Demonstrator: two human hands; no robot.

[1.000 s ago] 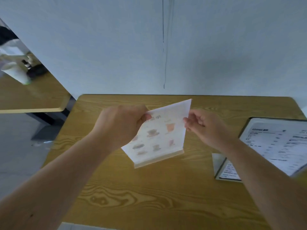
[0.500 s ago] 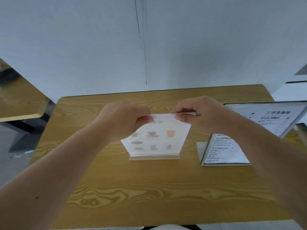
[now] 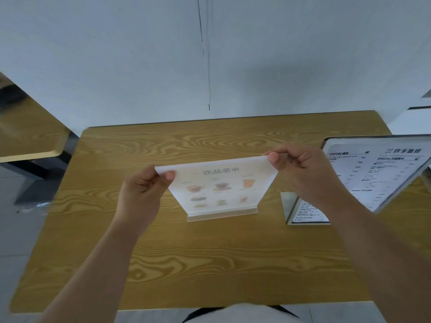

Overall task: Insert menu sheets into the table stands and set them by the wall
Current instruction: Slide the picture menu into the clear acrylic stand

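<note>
A white wall (image 3: 279, 54) backs the wood-grain surface (image 3: 210, 264). The left hand (image 3: 142, 194) and right hand (image 3: 300, 173) pinch the drinks menu stand (image 3: 221, 190) by its top corners, long axis crosswise, base apparently resting mid-surface; the wall lies straight ahead.

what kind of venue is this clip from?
Probably a café or small restaurant. The hands hold a drinks menu sheet with pictures of cups in a clear table stand, a second stand's menu is headed COFFEE, and another wood-grain table stands at left.
</note>
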